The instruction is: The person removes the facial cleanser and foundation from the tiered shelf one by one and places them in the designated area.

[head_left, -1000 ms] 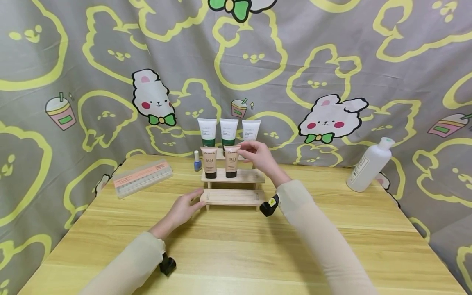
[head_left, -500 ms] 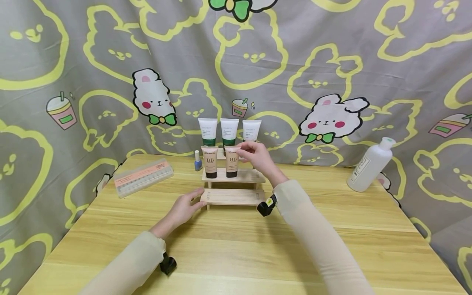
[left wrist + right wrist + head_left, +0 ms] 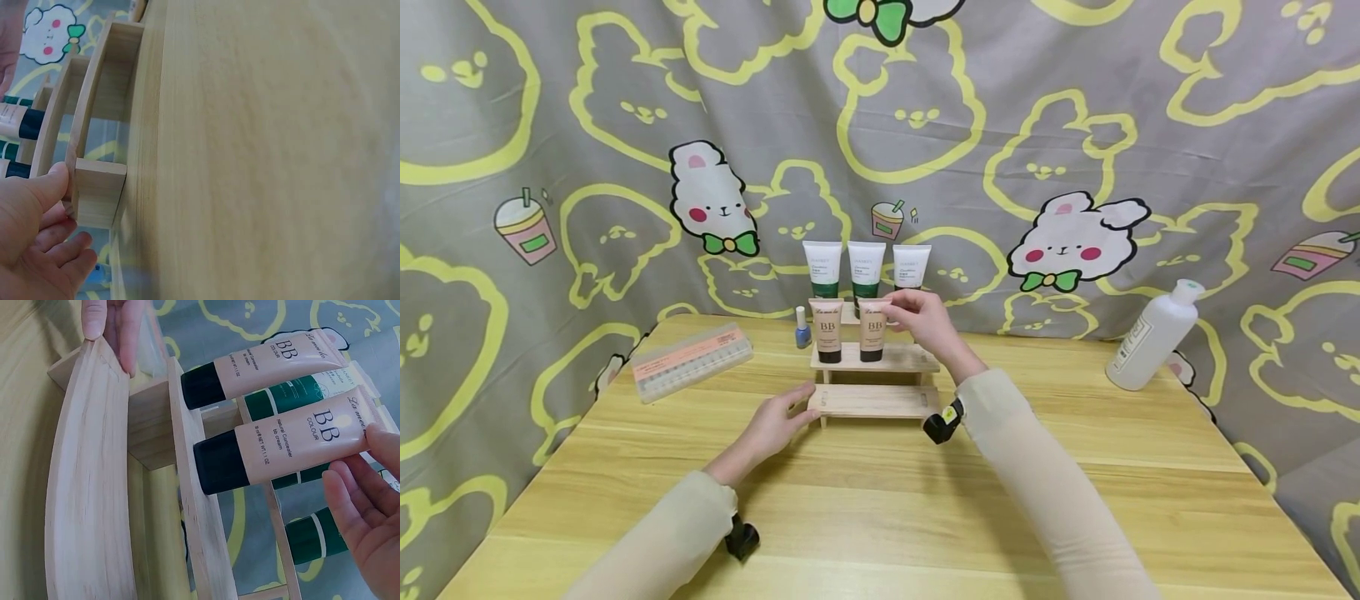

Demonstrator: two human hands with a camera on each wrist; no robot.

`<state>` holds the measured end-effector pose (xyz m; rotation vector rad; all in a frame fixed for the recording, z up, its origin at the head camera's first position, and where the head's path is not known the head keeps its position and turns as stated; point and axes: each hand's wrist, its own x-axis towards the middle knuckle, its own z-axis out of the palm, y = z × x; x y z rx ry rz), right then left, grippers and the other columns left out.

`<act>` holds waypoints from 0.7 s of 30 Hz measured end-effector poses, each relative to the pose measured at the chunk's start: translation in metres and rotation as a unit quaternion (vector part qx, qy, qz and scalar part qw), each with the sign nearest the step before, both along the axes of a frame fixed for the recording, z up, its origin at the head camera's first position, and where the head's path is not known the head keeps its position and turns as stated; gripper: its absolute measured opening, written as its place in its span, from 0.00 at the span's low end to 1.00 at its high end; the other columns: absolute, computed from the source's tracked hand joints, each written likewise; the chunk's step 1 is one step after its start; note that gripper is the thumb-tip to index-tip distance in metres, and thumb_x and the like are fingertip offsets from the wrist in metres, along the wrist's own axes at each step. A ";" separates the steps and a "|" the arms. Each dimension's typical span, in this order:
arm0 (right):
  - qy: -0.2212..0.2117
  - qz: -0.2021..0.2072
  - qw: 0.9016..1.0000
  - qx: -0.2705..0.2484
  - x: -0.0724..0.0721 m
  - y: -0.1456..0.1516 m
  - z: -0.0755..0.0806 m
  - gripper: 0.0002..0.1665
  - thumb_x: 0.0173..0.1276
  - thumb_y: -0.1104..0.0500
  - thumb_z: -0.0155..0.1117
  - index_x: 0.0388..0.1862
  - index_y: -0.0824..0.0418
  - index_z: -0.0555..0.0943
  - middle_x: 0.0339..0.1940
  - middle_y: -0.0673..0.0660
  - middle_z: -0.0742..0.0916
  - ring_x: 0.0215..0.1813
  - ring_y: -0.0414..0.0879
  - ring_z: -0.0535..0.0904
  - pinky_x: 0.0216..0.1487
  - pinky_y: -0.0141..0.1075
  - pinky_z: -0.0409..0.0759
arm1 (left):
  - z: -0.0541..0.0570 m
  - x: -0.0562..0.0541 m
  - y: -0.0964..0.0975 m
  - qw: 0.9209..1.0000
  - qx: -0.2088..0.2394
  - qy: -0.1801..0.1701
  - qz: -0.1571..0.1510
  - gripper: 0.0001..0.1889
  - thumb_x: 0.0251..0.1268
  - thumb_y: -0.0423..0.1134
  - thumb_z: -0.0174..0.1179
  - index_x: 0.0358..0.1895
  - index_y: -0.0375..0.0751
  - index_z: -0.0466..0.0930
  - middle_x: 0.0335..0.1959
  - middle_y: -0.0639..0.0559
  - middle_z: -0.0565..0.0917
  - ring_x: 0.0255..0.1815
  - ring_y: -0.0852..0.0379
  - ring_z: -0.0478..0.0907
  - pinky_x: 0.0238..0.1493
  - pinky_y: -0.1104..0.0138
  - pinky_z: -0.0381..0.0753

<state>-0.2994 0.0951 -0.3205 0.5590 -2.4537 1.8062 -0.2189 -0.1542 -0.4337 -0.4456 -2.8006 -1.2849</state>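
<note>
A three-tier wooden display stand (image 3: 880,402) is on the table. My left hand (image 3: 771,427) pinches the left end of its lowest step; in the left wrist view the thumb (image 3: 53,184) lies along the board's edge. On the middle step two beige BB cream tubes stand upright on black caps. My right hand (image 3: 928,321) pinches the upper end of the right BB cream tube (image 3: 294,440), whose cap is right at the step. The left BB cream tube (image 3: 826,329) stands beside it, untouched. Behind are three white-and-green tubes (image 3: 867,267), their lower parts partly hidden.
A blue nail polish bottle (image 3: 802,329) stands left of the stand. Farther left lies a flat clear case with an orange label (image 3: 692,362). A white bottle (image 3: 1152,335) stands at the back right. A patterned curtain (image 3: 925,150) hangs behind the table.
My right wrist has shifted slightly left, with the fingers staying at the top of the right BB cream tube. My left hand has kept its place on the stand.
</note>
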 end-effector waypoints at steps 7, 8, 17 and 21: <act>0.001 -0.017 1.000 -0.012 0.004 0.005 0.002 0.13 0.65 0.58 0.62 0.42 0.67 0.81 0.41 0.59 0.84 0.40 0.49 0.81 0.38 0.37 0.82 | 0.001 0.001 0.000 1.000 -0.002 0.004 -0.004 0.28 0.63 0.39 0.59 0.63 0.29 0.65 0.64 0.38 0.65 0.65 0.43 0.61 0.63 0.53 0.60; 0.001 -0.020 1.000 -0.015 0.004 0.006 0.002 0.13 0.65 0.58 0.62 0.42 0.67 0.81 0.40 0.59 0.84 0.39 0.49 0.81 0.38 0.37 0.82 | 0.001 0.001 0.000 1.000 -0.002 0.005 -0.004 0.28 0.63 0.39 0.59 0.63 0.29 0.65 0.64 0.38 0.65 0.65 0.42 0.60 0.63 0.53 0.60; -0.005 -0.035 0.999 -0.031 0.008 0.028 0.005 0.14 0.66 0.57 0.61 0.42 0.68 0.81 0.35 0.60 0.84 0.38 0.55 0.80 0.38 0.42 0.82 | 0.002 0.001 0.000 1.000 0.001 0.002 -0.003 0.28 0.63 0.40 0.59 0.63 0.30 0.65 0.64 0.39 0.66 0.65 0.42 0.60 0.63 0.53 0.61; -0.004 -0.039 0.998 -0.040 0.011 0.041 0.007 0.15 0.67 0.58 0.60 0.43 0.70 0.80 0.36 0.61 0.84 0.40 0.58 0.80 0.39 0.42 0.82 | 0.001 0.001 -0.001 1.000 0.003 -0.001 -0.005 0.28 0.63 0.40 0.58 0.64 0.30 0.65 0.64 0.39 0.65 0.65 0.43 0.60 0.63 0.52 0.61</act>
